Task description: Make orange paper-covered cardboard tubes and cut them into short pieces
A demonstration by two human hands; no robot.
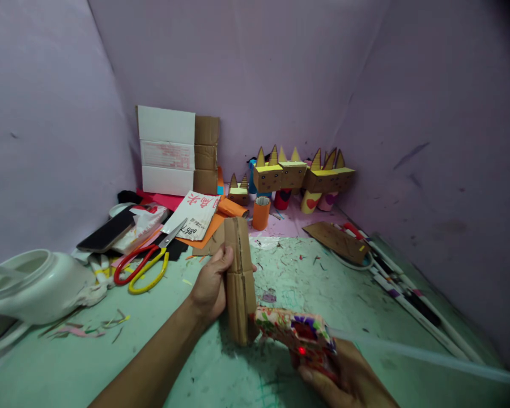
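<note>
In the middle of the head view, my left hand [212, 283] grips a narrow folded cardboard box [240, 283] by its left side, holding it upright over the table. My right hand [340, 374] is wrapped round a hot glue gun [293, 334] covered in flowery paper, with a red light lit on it. A long whitish glue stick [408, 352] runs out of the gun's back toward the right. The gun's nozzle is at the box's lower right edge; whether it touches is hidden. Just beyond the box stands an orange paper tube [261, 213].
Left lie red-and-yellow scissors [153, 260], a phone [107, 228], paper scraps and a white pot [42, 286]. Behind are flattened cardboard [168, 150] and several horned cardboard figures [295, 174]. Right are a cardboard piece [338, 241] and pens [412, 306]. Lilac walls enclose the green table [297, 269].
</note>
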